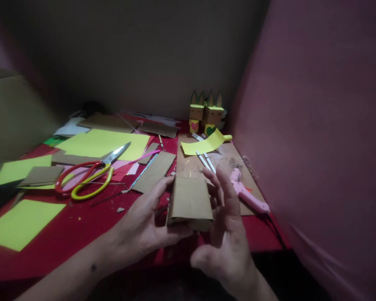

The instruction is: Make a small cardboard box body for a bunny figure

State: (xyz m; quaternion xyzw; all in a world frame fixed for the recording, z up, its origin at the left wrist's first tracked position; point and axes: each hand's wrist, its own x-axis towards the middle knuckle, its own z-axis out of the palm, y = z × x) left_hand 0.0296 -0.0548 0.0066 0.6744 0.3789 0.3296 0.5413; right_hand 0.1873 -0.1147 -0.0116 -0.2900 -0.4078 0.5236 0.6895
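Note:
A small brown cardboard box [190, 198] is held up just over the near edge of the red-covered table. My left hand [144, 221] grips it from the left, with the thumb along the near side and the far fingers partly hidden behind the box. On the right, my right hand [228, 234] has its fingers and thumb spread apart beside the box; whether a fingertip touches it is hard to see. Beyond the box lies a cardboard sheet [184, 167] carrying white pens [209, 162], a curled yellow paper strip [203, 145] and a pink glue gun [250, 198].
Scissors [113, 154] with red and yellow handles lie left of my hands, among yellow paper sheets [21, 223] and cardboard pieces [156, 169]. Two small cardboard figures [205, 115] stand at the back. A pink wall [316, 125] borders the right; a large cardboard piece [15, 121] stands left.

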